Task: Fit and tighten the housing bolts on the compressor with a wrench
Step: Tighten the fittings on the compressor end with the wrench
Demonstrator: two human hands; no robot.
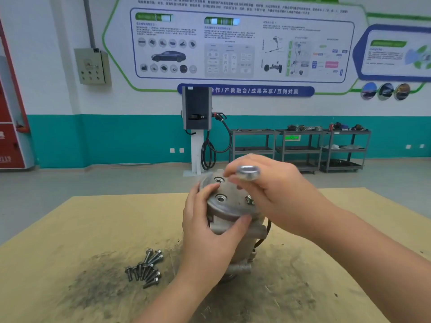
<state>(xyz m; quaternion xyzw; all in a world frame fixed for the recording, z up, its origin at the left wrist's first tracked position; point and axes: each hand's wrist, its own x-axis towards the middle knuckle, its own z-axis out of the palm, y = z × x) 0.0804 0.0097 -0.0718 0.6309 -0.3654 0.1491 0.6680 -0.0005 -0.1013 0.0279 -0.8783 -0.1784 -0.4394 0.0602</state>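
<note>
Compressor [229,220]: stands upright at table centre, round end plate up, tilted a bit toward viewer; plate shows two open holes & one fitted bolt head at R edge.
Left hand [207,231]: grip clamped on compressor's upper body; fingers over plate's L rim, thumb along its near edge.
Right hand [270,190]: above plate's far R side; grip closed on wrench, fingertips pinched together just over far hole. Whether they hold a bolt: can't tell, blurred.
Wrench [248,171]: only shiny ring end shows, poking up out of R hand; rest hidden in palm.
Bolts [147,268]: loose heap, flanged heads, lying on table L of compressor, near but apart from it.
Table [81,229]: tan sheet top w/ dark grimy smear around bolts & compressor base.
Background: charger post [197,108] w/ looped cable at teal-banded wall; grey carts [300,148] to its R.
</note>
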